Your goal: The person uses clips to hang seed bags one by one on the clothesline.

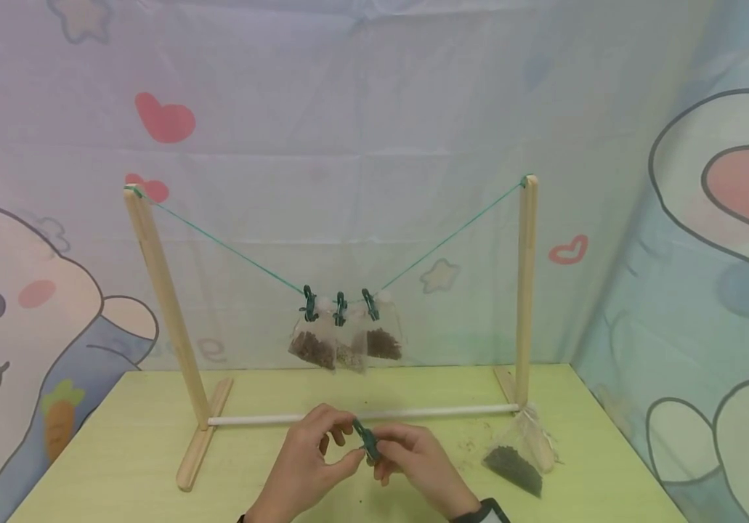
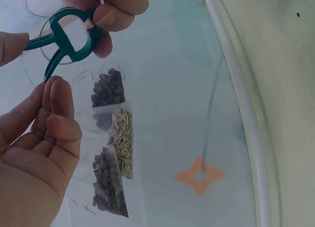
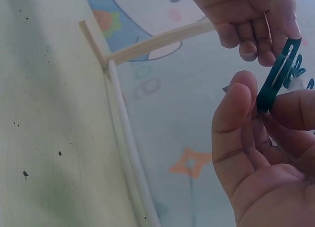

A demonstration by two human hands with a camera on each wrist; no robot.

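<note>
- Cartoon-rabbit cloth backs a green table [image 1: 152,436]; on it stands a wooden rack [image 1: 526,290] with a green string [image 1: 230,250].
- Three bags [image 1: 341,341] hang from clips mid-string; a fourth bag [image 1: 514,465] lies by the right post.
- Both hands meet above the table in front of the rack: the right hand [image 1: 423,461] pinches a green clip [image 1: 366,439], and the left hand's [image 1: 312,454] curled fingertips touch it.
- Judged step: readying the clip; next likely calls for fetching the lying bag.

Both hands are showing bare; the right hand [image 1: 423,461] is wearing a dark wrist strap [image 1: 488,512], just behind it.
</note>
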